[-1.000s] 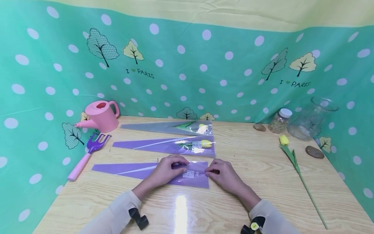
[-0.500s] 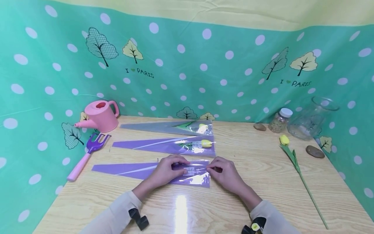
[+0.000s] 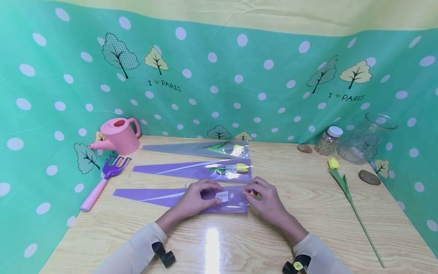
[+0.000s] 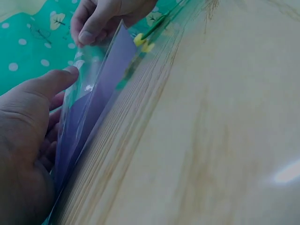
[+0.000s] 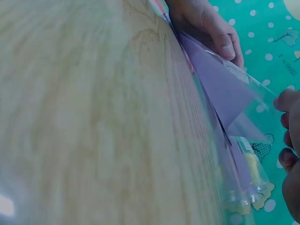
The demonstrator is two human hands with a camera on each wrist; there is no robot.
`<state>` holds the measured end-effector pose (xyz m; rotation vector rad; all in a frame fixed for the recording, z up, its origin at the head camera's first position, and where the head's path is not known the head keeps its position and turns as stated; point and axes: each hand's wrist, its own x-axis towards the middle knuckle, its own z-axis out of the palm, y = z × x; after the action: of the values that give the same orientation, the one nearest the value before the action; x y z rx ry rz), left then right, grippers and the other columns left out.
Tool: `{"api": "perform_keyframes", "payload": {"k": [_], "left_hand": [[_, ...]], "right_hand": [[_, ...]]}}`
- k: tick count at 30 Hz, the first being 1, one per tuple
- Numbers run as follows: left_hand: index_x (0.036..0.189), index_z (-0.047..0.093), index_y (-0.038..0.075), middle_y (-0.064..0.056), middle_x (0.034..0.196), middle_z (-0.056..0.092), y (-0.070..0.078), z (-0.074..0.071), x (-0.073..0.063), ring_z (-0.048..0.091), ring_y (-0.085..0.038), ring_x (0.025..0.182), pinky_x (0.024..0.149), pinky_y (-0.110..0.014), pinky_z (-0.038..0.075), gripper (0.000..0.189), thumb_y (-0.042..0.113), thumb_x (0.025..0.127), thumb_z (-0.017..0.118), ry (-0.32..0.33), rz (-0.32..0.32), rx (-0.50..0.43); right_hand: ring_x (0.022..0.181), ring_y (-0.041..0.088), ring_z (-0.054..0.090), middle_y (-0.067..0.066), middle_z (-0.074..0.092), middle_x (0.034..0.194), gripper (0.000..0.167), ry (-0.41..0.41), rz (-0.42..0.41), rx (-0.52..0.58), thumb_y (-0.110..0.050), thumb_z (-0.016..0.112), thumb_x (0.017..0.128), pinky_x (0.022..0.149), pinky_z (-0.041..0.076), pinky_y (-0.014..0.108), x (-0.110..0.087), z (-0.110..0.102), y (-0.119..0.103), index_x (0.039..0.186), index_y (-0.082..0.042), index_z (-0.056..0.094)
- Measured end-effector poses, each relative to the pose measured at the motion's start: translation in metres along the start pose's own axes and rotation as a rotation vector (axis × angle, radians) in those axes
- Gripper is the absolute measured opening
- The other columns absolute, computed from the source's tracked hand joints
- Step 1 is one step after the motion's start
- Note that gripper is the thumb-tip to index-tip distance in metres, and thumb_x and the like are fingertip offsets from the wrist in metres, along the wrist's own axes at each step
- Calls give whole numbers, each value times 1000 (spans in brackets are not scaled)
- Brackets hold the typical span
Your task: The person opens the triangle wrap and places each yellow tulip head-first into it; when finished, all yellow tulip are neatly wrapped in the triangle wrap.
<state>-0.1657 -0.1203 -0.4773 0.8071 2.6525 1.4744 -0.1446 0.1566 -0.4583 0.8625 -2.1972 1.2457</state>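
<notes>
The nearest purple flower sleeve, a long cone with a clear front and a small label, lies between both hands. My left hand holds it left of the label, thumb on the clear film. With thumb and fingertips, my right hand pinches the clear film at the wide right end. In the right wrist view the clear front bows away from the purple back, so the mouth gapes. No flower shows inside this sleeve. A loose yellow tulip with a long green stem lies far to the right.
Behind lie a purple sleeve and a grey sleeve, each with a yellow tulip. At left are a pink watering can and a hand fork. Back right hold stones, a lidded jar and a glass vase.
The right end of the nearest sleeve has risen and shifted slightly rightward, its mouth edge tipping up. My right hand has moved a little up with it; my left hand keeps nearly the same place.
</notes>
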Motion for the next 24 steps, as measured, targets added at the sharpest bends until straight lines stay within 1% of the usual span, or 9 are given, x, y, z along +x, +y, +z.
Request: {"api": "perform_keyframes", "payload": {"k": [5, 10, 14, 16, 18, 20, 22, 24], "left_hand": [[115, 78, 29, 16, 120, 73, 0, 1, 1, 65, -15, 124, 115, -46, 46, 35, 34, 82, 87, 42, -2, 10], [114, 78, 26, 13, 119, 75, 1, 1, 2, 67, -17, 123, 114, -48, 47, 33, 29, 83, 87, 64, 26, 34], [111, 79, 25, 8, 119, 76, 2, 3, 8, 68, -20, 122, 113, -48, 48, 28, 24, 84, 86, 71, 42, 35], [110, 79, 23, 6, 119, 76, 1, 6, 14, 68, -20, 121, 113, -47, 49, 25, 23, 86, 85, 74, 42, 18], [109, 80, 21, 4, 118, 77, 1, 8, 19, 69, -20, 119, 111, -45, 50, 22, 22, 88, 83, 79, 48, -4], [108, 80, 20, 4, 116, 77, 0, 11, 23, 69, -19, 116, 109, -43, 52, 21, 21, 88, 83, 81, 50, -21], [107, 80, 19, 3, 113, 77, 0, 13, 26, 70, -19, 113, 107, -40, 53, 20, 19, 88, 83, 85, 44, -33], [106, 80, 19, 4, 111, 77, -1, 14, 26, 70, -17, 112, 106, -38, 54, 19, 17, 87, 83, 91, 24, -34]], "right_hand": [[70, 15, 56, 0, 66, 84, 22, 12, -15, 6, 7, 83, 80, 58, 47, 18, 1, 2, 1, 94, -10, 78], [70, 13, 56, -1, 67, 85, 22, 25, -5, 5, 7, 83, 79, 57, 49, 23, 3, 2, 2, 93, -10, 78], [69, 13, 56, 1, 68, 85, 24, 35, -14, -4, 9, 83, 78, 56, 49, 24, 6, 0, 4, 92, -9, 78], [68, 13, 55, 1, 68, 84, 24, 46, 3, -6, 11, 83, 78, 56, 48, 21, 8, -2, 6, 91, -9, 78], [68, 11, 55, 1, 69, 85, 23, 53, 48, -3, 10, 82, 79, 56, 47, 19, 10, -4, 7, 91, -9, 78], [68, 9, 54, 1, 69, 85, 20, 49, 118, 24, 8, 81, 81, 56, 47, 17, 11, -6, 9, 92, -9, 78], [69, 7, 55, 1, 70, 88, 16, 22, 203, 63, 3, 80, 85, 57, 48, 16, 11, -9, 11, 94, -9, 79], [73, 7, 56, 4, 70, 90, 12, -17, 293, 117, -2, 79, 88, 59, 50, 16, 10, -13, 16, 99, -8, 78]]}}
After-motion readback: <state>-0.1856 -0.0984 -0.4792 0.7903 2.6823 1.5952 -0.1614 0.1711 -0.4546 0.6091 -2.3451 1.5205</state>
